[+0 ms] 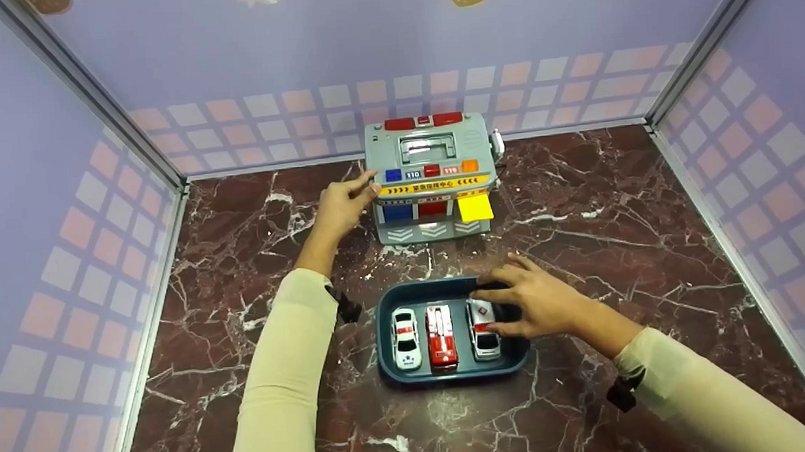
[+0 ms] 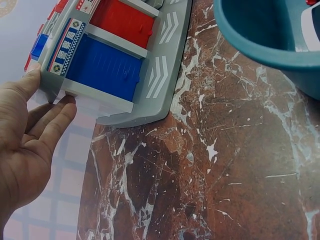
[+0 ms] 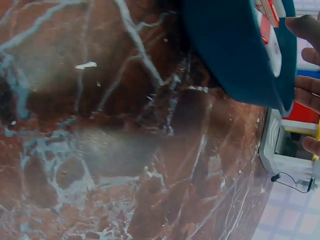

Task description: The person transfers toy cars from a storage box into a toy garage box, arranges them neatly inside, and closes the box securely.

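A grey toy garage (image 1: pixel 429 149) with a blue door (image 2: pixel 105 65), a red door (image 1: pixel 432 207) and a raised yellow door (image 1: pixel 475 208) stands near the back wall. My left hand (image 1: pixel 341 205) holds its left front corner, thumb at the roof edge and fingers against the side. In front sits a dark teal tray (image 1: pixel 384 351) with a white police car (image 1: pixel 406 346), a red fire truck (image 1: pixel 441 337) and a silver-white toy car (image 1: pixel 485 345). My right hand (image 1: pixel 534 298) reaches over the tray's right side, thumb and forefinger spread at the silver-white car; a firm grip is not visible.
The brown marbled tabletop (image 1: pixel 618 263) is enclosed by lilac panels (image 1: pixel 283 46) at the back and sides. A white piece with a dark cord (image 1: pixel 498 144) hangs on the garage's right side.
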Available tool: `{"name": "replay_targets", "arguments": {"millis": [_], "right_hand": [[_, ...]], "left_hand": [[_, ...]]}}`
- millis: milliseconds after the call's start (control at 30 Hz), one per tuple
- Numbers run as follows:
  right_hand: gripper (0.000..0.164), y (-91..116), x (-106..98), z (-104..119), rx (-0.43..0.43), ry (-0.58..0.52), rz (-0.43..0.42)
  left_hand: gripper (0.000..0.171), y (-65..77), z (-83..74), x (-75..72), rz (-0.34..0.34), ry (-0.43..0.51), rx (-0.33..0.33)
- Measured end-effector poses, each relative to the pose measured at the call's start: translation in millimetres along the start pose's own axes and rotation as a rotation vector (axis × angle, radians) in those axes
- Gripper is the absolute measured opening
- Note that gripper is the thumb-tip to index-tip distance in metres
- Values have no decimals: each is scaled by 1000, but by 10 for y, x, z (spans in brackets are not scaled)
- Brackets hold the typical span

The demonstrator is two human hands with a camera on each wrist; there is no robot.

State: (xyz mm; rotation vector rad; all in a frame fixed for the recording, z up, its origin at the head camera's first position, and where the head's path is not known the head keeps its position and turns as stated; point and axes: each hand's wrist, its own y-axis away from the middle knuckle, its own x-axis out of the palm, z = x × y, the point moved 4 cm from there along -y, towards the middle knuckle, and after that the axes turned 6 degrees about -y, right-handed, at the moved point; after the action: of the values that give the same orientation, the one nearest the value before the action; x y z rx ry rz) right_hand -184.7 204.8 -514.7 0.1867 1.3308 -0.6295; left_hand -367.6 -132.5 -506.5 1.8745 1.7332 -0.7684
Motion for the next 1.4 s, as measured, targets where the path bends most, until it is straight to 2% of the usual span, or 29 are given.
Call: {"name": "replay_targets", "arguments": {"millis": [100, 200, 367, 633, 800, 1100, 1400], "right_hand": [[59, 5, 34, 60, -40, 35, -8], [60, 1, 69, 119, -53, 64, 19], [64, 30, 142, 169, -20, 110, 81], [77, 82, 236, 199, -5, 161, 89], [82, 80, 264, 221, 30, 173, 107], [86, 6, 318, 279, 148, 144, 163], [87, -54, 367, 304, 170, 171, 168]], "left_hand": [[47, -4, -7, -3, 0, -3, -2], [46, -4, -12, -6, 1, -3, -7], [46, -4, -16, -9, 2, 5, -14], [46, -7, -44, -18, -2, -1, -15], [46, -10, -69, -16, -12, -30, -6], [46, 2, -48, 4, -8, -33, -15], [45, 9, -43, 3, -21, -31, -15]]}}
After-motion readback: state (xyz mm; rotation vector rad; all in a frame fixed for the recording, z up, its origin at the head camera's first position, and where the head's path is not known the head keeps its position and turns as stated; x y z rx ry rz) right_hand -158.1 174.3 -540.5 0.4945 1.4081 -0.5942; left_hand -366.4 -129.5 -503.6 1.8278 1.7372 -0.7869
